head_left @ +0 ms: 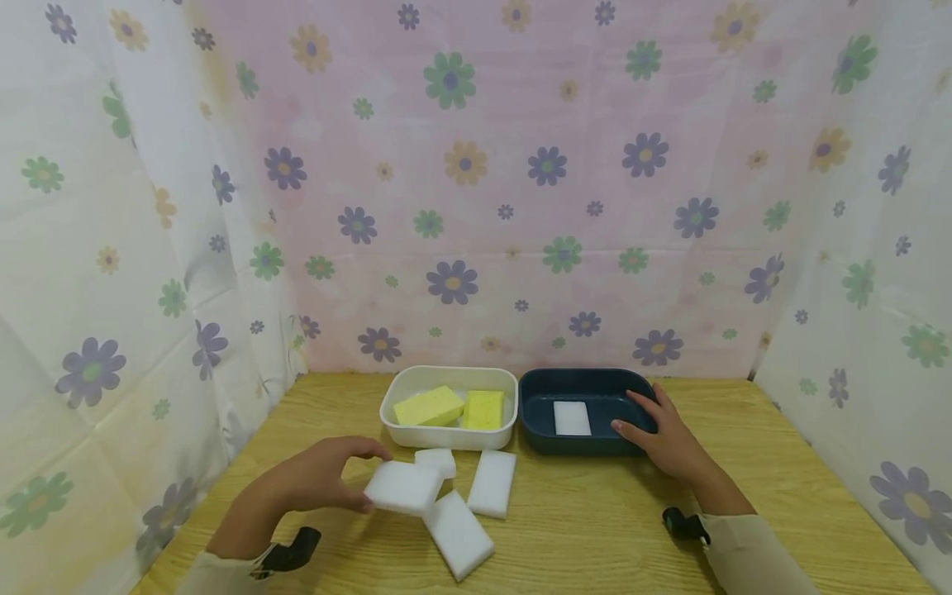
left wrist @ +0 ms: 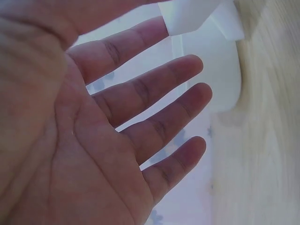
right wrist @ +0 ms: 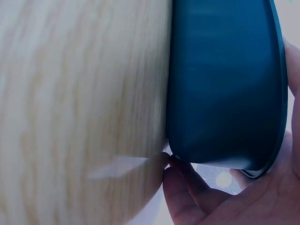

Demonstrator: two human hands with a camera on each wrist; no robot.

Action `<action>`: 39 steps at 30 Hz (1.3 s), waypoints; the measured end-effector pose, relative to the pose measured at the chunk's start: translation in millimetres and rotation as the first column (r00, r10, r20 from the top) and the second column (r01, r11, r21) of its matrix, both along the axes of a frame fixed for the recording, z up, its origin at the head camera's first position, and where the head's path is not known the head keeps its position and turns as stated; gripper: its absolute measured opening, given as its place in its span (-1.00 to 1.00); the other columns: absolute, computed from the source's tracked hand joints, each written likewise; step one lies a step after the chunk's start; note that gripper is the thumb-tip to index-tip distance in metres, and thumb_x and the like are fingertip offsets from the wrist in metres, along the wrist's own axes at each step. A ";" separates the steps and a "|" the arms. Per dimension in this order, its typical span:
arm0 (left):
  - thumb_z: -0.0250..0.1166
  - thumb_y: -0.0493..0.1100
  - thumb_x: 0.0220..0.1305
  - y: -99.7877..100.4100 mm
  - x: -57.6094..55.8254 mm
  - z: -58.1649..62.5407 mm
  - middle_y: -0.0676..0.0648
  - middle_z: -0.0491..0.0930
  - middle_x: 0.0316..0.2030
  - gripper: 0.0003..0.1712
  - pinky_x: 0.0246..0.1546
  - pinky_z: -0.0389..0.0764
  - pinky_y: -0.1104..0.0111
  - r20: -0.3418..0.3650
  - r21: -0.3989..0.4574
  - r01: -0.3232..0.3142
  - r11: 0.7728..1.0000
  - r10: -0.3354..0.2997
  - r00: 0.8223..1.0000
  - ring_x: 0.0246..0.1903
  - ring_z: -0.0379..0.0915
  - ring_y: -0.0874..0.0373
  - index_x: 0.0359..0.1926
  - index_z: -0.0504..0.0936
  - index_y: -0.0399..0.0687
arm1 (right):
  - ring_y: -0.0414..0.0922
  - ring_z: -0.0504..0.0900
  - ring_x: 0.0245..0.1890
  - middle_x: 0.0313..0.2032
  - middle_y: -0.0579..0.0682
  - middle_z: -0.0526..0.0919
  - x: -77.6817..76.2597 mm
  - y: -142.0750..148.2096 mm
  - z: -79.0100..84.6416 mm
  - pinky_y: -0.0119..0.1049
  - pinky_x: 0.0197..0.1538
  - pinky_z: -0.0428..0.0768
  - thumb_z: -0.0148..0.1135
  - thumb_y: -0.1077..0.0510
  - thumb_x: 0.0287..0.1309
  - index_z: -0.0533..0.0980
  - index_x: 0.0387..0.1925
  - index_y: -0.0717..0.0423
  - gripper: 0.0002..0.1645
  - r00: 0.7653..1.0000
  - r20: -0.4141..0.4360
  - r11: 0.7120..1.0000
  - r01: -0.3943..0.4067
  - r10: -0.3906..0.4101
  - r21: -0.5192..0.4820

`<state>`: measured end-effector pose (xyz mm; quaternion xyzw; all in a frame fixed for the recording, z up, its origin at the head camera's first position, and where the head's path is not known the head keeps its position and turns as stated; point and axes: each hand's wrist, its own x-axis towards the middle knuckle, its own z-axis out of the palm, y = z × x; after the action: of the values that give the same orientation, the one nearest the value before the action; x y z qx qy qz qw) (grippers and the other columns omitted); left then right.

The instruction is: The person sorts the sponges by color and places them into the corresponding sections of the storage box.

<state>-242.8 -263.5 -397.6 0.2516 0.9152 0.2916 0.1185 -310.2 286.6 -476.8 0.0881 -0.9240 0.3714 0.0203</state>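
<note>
Thumb and index finger of my left hand [head_left: 312, 478] pinch a white sponge block [head_left: 404, 487] above the table, while the other fingers extend freely in the left wrist view. Around it lie three more white blocks: a small-looking one [head_left: 439, 459] partly hidden behind it, one to the right [head_left: 492, 484], and one nearer me [head_left: 459, 535]. My right hand [head_left: 672, 445] grips the right end of a dark blue container [head_left: 587, 446], with thumb and index finger over the rim. One white block [head_left: 572, 418] lies inside that container.
A white container [head_left: 449, 438] stands directly left of the blue one, holding two yellow sponges [head_left: 429, 406]. Both sit near the back of the wooden table [head_left: 580, 529]. Flower-patterned curtains [head_left: 513, 182] close off the back and sides.
</note>
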 end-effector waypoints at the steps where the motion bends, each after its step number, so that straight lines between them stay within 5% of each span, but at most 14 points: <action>1: 0.66 0.06 0.01 2.7 -1.0 0.2 -0.07 0.59 0.26 -0.33 0.20 0.49 -0.28 0.002 0.006 0.007 1.000 -0.007 1.000 0.29 0.45 -0.29 0.17 0.63 0.28 | 0.55 -0.20 0.54 0.62 0.35 -0.40 -0.1 0.3 -0.2 0.63 0.34 0.04 0.15 -0.45 0.36 0.07 0.64 0.06 0.10 1.000 0.001 1.000 -0.001 0.001 -0.001; 17: 0.66 0.04 0.03 64.4 -25.3 6.8 0.04 0.61 0.20 -0.35 0.25 0.52 -0.15 -0.011 -0.027 0.117 0.993 -0.117 0.993 0.28 0.49 -0.14 0.16 0.64 0.13 | 0.55 -0.19 0.54 0.63 0.33 -0.41 -1.8 1.7 -3.5 0.62 0.35 0.05 0.14 -0.49 0.33 0.07 0.64 0.03 0.12 1.000 0.014 1.000 0.012 -0.012 -0.003; 39: 0.65 0.06 0.05 135.6 -53.7 10.8 0.17 0.66 0.07 -0.40 0.21 0.58 0.09 -0.113 -0.126 0.155 0.980 -0.169 0.979 0.19 0.57 0.04 0.11 0.65 0.17 | 0.55 -0.18 0.54 0.63 0.35 -0.39 -0.3 0.8 0.7 0.61 0.35 0.06 0.15 -0.47 0.34 0.08 0.63 0.06 0.11 1.000 -0.007 1.000 0.002 -0.002 -0.018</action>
<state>-296.5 -127.9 -386.8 0.3358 0.9126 0.2110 0.0996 -310.5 287.4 -476.1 0.0884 -0.9207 0.3793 0.0245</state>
